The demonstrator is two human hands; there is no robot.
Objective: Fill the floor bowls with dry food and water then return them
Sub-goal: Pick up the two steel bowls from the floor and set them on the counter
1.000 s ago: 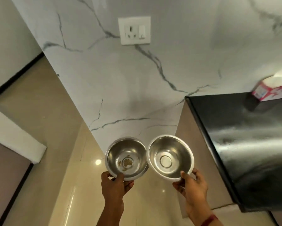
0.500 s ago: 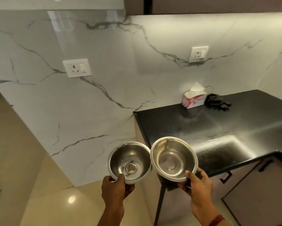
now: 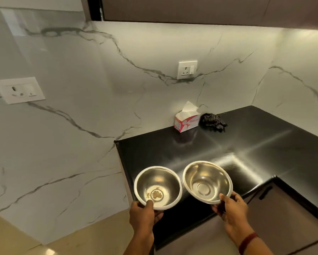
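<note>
Two small steel bowls are held side by side in the air over the near left end of a black countertop (image 3: 219, 144). My left hand (image 3: 143, 216) grips the near rim of the left bowl (image 3: 158, 186), thumb inside; a few brown crumbs lie on its bottom. My right hand (image 3: 230, 208) grips the near rim of the right bowl (image 3: 207, 181), which is bare inside and tilts slightly toward me. The two rims nearly touch.
A tissue box (image 3: 186, 121) and a dark crumpled cloth (image 3: 212, 122) sit at the back of the counter against the marble wall. Two wall sockets (image 3: 187, 69) (image 3: 19, 90) are on the wall. Brown cabinet fronts (image 3: 283, 218) lie below the counter, beige floor (image 3: 44, 243) at left.
The view has swung right and up from the floor corner to the counter. Both bowls, still held, have moved over the counter's left end.
</note>
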